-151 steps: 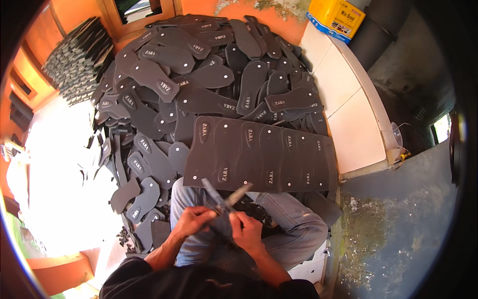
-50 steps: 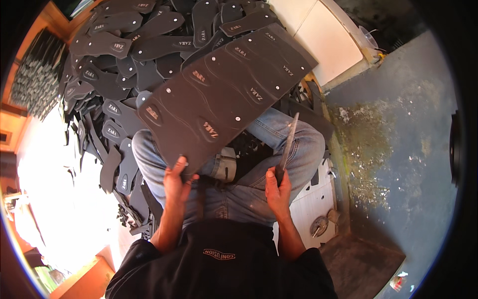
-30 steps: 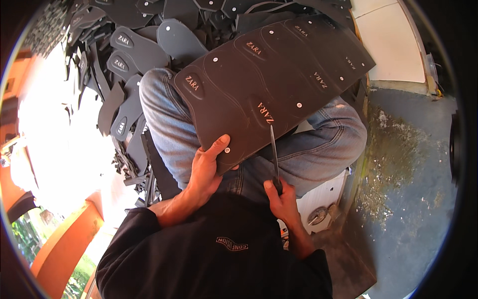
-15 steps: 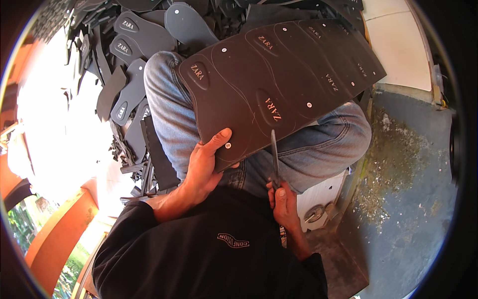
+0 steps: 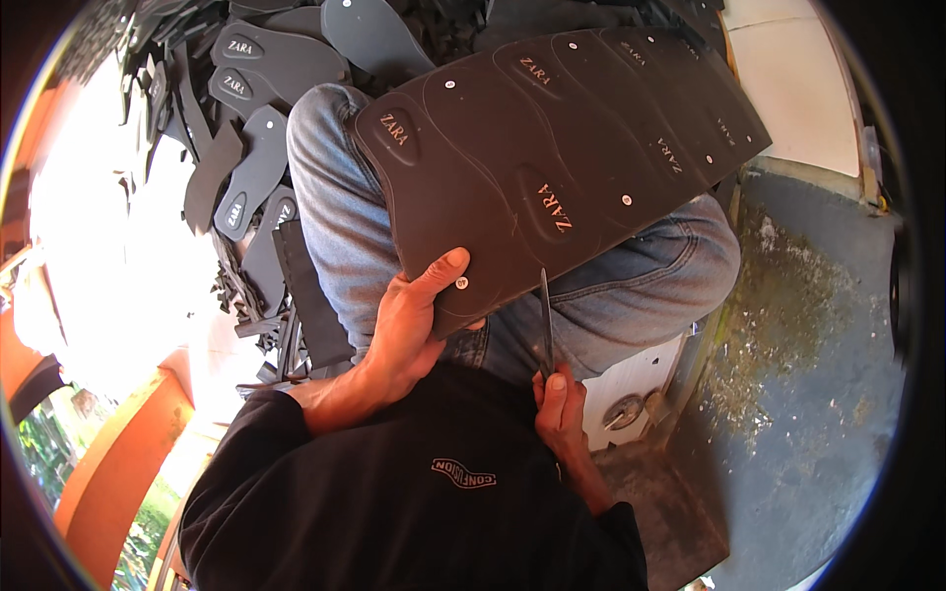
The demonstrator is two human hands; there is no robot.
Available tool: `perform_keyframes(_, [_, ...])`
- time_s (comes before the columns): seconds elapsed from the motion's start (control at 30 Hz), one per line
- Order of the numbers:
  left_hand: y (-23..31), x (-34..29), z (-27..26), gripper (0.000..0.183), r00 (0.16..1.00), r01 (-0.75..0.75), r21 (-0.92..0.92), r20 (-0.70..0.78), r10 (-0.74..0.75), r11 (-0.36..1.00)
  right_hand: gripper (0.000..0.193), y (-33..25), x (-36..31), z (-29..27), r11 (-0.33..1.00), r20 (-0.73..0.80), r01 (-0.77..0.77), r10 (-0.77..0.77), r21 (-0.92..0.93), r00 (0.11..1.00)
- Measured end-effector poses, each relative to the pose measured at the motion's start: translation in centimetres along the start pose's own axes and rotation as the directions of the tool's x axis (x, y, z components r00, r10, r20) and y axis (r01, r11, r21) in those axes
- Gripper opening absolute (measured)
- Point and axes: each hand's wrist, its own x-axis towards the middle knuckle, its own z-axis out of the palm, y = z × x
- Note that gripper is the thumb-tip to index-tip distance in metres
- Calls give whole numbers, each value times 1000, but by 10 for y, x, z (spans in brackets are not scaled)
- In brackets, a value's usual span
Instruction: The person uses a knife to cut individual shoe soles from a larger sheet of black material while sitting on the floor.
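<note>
Across my lap lies a large dark foam sheet (image 5: 473, 187) with sole outlines and raised oval heel pads on it. My left hand (image 5: 406, 303) is closed on its near left corner, thumb on top beside a small white dot and the other fingers underneath. In my right hand (image 5: 562, 409) is a slim knife (image 5: 548, 320), its blade pointing away from me. The blade's tip is at the sheet's near edge, below a heel pad; whether it touches I cannot tell.
Cut dark soles (image 5: 246, 172) and foam scraps are heaped at the far left and behind the sheet. A grey stained floor (image 5: 798, 364) lies to the right, with a pale tile ledge (image 5: 793, 94) beyond. A round metal piece (image 5: 623, 412) sits by my right hand.
The sheet has shifted slightly to the right and turned a little in my left hand. The knife has dropped slightly toward me, its tip now lower on the sheet's near edge.
</note>
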Motion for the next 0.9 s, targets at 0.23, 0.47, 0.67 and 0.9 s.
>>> perform_keyframes(0.23, [1,1,3,28,1000,16,24,-3,-15,1000,36,-3,-2,4,999,-79,-33,35,19,996])
perform_keyframes(0.47, [-5,6,-6,26,997,-52,60,60,48,997,34,-6,3,6,992,-63,25,-33,-127,997])
perform_keyframes(0.67, [-6,9,-9,26,998,-50,90,47,46,995,33,-11,6,6,990,-40,10,-16,-143,999])
perform_keyframes(0.9, [-6,11,-13,26,997,-47,89,66,41,995,33,-24,15,2,984,-5,4,-5,-176,1000])
